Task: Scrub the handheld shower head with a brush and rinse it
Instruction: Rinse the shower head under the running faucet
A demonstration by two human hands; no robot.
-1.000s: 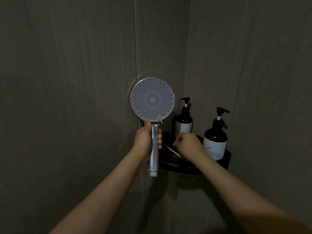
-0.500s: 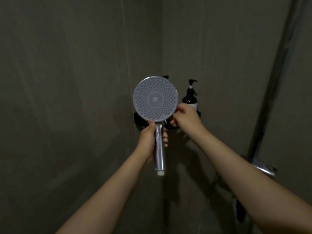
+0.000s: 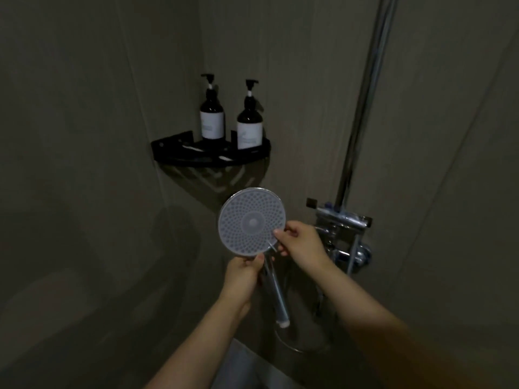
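Since a second ago our right hand [image 3: 302, 244] left the shelf [image 3: 210, 155] pinching a thin brush [image 3: 271, 245], now touching the shower head [image 3: 252, 222] gripped above our left hand [image 3: 243, 279], so scrubbing can start.

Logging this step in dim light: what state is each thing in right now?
shower head: held up, nozzle face toward the camera
left hand: grips its handle
right hand: pinches a thin brush against the face
two pump bottles: upright on the corner shelf
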